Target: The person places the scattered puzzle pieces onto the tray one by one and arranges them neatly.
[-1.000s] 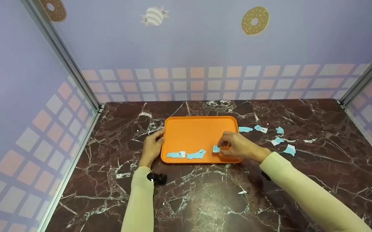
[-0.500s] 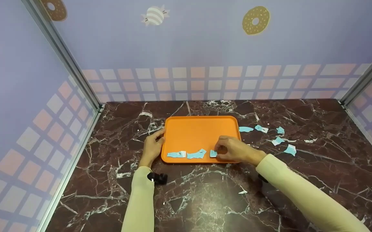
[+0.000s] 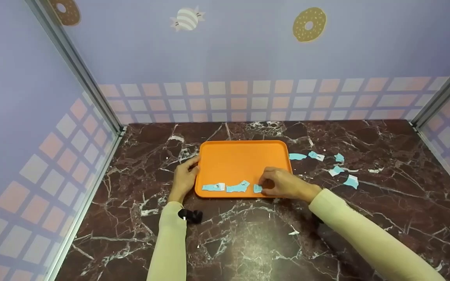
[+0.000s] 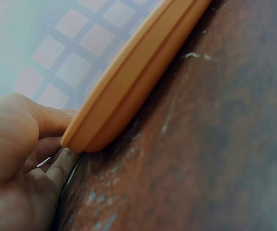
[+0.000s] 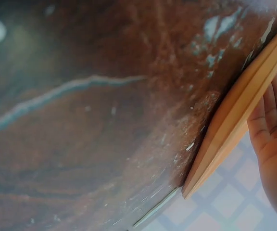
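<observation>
An orange tray (image 3: 240,156) lies on the marbled table. At its left edge my left hand (image 3: 184,180) grips the rim; in the left wrist view the thumb and fingers (image 4: 61,166) meet the tray's corner. Over the tray's front right part, my right hand (image 3: 286,184) pinches a small light blue torn paper scrap (image 3: 257,189) low on the tray surface. Left of it along the front side lie two longer paper scraps, one with a white end (image 3: 213,187) and one with a jagged tip (image 3: 238,187). In the right wrist view the tray wall hides the right fingertips.
Right of the tray several more blue and white paper scraps (image 3: 336,170) lie scattered on the dark table (image 3: 232,242). One blue strip (image 3: 297,157) sits beside the tray's right edge. Patterned walls (image 3: 240,101) enclose the back and sides.
My right hand has moved left and slightly toward the front with the paper scrap, bringing it in line with the other two. The left hand has stayed at the tray's edge.
</observation>
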